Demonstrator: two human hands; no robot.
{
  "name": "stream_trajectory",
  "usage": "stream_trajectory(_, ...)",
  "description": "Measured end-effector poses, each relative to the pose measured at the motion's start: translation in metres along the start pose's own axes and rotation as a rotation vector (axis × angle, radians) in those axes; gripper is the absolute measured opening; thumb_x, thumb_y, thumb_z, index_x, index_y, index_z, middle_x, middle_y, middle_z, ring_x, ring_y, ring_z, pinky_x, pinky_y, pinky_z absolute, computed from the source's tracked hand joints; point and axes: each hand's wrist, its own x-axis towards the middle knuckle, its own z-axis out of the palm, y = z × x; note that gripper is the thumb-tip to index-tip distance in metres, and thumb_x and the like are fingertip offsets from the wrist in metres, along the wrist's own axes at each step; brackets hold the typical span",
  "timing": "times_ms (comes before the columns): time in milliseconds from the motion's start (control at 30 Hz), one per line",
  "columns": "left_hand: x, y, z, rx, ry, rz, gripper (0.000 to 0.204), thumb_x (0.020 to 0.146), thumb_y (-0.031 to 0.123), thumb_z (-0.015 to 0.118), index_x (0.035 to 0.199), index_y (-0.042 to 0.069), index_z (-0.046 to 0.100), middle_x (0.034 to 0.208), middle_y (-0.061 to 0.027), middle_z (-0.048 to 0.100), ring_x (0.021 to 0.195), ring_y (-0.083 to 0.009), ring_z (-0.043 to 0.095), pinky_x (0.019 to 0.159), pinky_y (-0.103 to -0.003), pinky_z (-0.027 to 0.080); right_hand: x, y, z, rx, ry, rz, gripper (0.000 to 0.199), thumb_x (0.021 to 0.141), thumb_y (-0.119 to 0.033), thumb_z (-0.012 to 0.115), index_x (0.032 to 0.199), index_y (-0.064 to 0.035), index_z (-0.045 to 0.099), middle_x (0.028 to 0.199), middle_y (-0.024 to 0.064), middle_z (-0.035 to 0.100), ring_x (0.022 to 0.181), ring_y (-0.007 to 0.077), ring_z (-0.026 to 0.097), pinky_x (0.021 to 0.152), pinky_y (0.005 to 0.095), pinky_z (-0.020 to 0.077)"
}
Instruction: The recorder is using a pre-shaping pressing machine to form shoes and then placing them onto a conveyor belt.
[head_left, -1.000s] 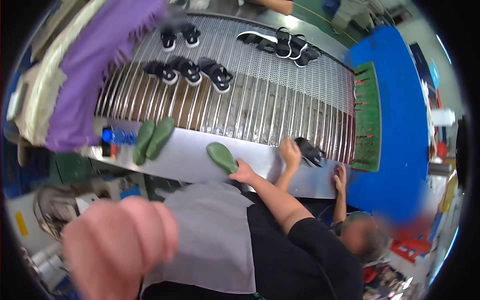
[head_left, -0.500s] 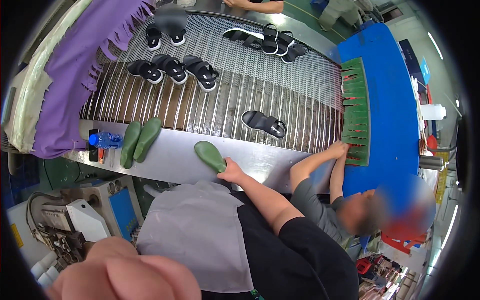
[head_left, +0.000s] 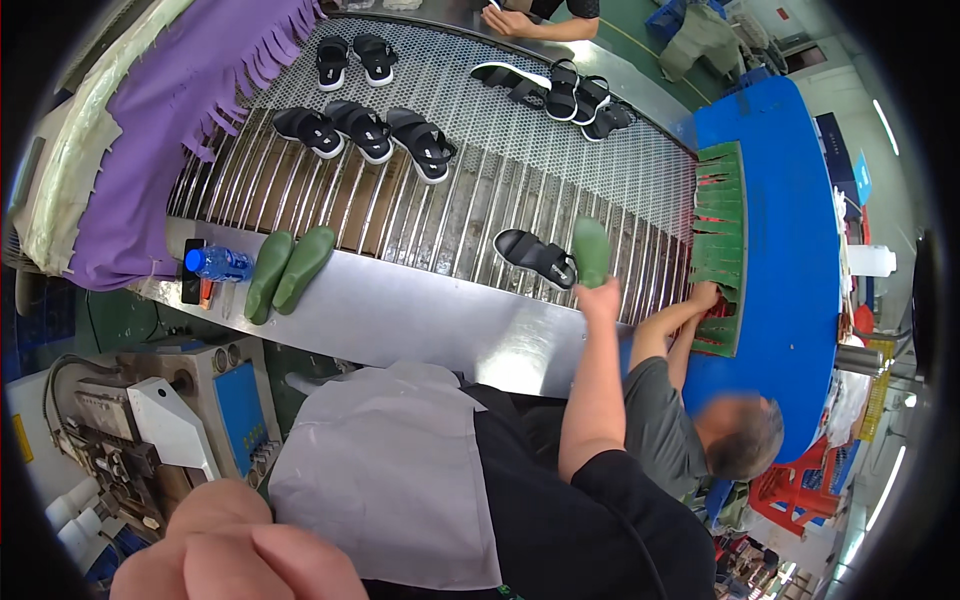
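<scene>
My right hand (head_left: 598,298) grips the narrow end of a green shoe last (head_left: 591,250), holding it over the roller conveyor (head_left: 430,225). Just left of that last, a black strappy sandal (head_left: 535,258) lies on the rollers. Very close at the lower left is my left hand (head_left: 235,548), its fingers bent and closed; whatever may be in them is hidden. Two more green shoe lasts, one (head_left: 268,275) beside the other (head_left: 304,268), rest on the metal ledge (head_left: 420,320) at the left.
Several black sandals (head_left: 365,130) stand farther back on the belt. A blue-capped bottle (head_left: 222,264) and a dark phone (head_left: 192,270) lie on the ledge. At right, a co-worker's hand (head_left: 704,296) reaches by the green flap curtain (head_left: 718,250) of a blue machine (head_left: 790,230). Purple fringed cloth (head_left: 130,190) hangs left.
My right hand has carried the green shoe last rightward and away from me, from over the ledge to beside the single sandal. My left hand stays at the lower left. The whole view has shifted slightly.
</scene>
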Motion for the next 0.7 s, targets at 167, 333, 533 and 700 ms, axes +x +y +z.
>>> stream_trajectory(167,-0.002,0.007,-0.012,-0.035,-0.061,0.006,0.012,0.080,0.013,0.077,0.081,0.018,0.065,0.078,0.0021,0.059,0.072,-0.0135,0.049,0.060,-0.028,0.042,0.030,-0.012,-0.092,-0.540,-0.249,0.188,0.054,0.069,-0.019,0.069,0.119,-0.0027,0.064,0.109,0.0130,0.072,0.093,0.0377,0.070,0.083,0.0418,0.0546)
stream_trajectory(333,0.023,-0.017,-0.005,-0.048,-0.120,0.010,0.013,0.079,0.014,0.078,0.080,0.018,0.066,0.077,0.0030,0.058,0.073,-0.0133,0.048,0.060,-0.028,0.041,0.017,-0.034,-0.085,-1.348,-0.387,-0.064,0.055,0.068,-0.021,0.072,0.119,-0.0014,0.066,0.110,0.0123,0.073,0.094,0.0356,0.070,0.084,0.0413,0.0554)
stream_trajectory(533,0.038,-0.107,-0.031,0.259,0.336,-0.221,0.021,0.088,0.015,0.065,0.107,0.011,0.057,0.087,-0.0032,0.052,0.077,-0.0142,0.046,0.068,-0.027,0.039,0.035,0.028,-0.022,-0.528,-0.636,-0.179,0.069,0.062,-0.025,0.080,0.125,-0.0019,0.065,0.108,0.0204,0.071,0.096,0.0346,0.068,0.086,0.0394,0.0559)
stream_trajectory(700,-0.069,-0.127,-0.080,0.239,0.752,-0.593,0.020,0.095,0.017,0.057,0.113,0.010,0.056,0.090,-0.0025,0.054,0.079,-0.0114,0.049,0.068,-0.023,0.039,0.021,0.020,0.018,-0.261,-0.609,-0.106,0.067,0.062,-0.023,0.081,0.121,0.0018,0.063,0.107,0.0179,0.071,0.091,0.0359,0.068,0.084,0.0401,0.0563)
